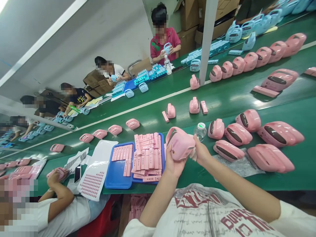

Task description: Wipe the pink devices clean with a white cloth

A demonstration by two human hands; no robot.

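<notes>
My left hand (173, 167) is closed around a rounded pink plastic casing (182, 144) with a loop handle, holding it up above the bench. A crumpled whitish cloth (193, 152) sits between my right hand (201, 150) and the casing's right side; the fingers of that hand are bent over it and partly hidden. Just behind my right hand stands a clear bottle (200, 131) with a green-and-white cap. To the left of my left hand, a blue tray (162, 154) holds stacked pink strips (148, 154) with small markings.
Several pink casings (238, 134) stand to the right, some on clear plastic (237, 164). A second blue tray (118, 182) and a sticker sheet (92, 181) lie left. More casings line the green conveyor (153, 115). A co-worker's hand (55, 176) works at left; others sit opposite.
</notes>
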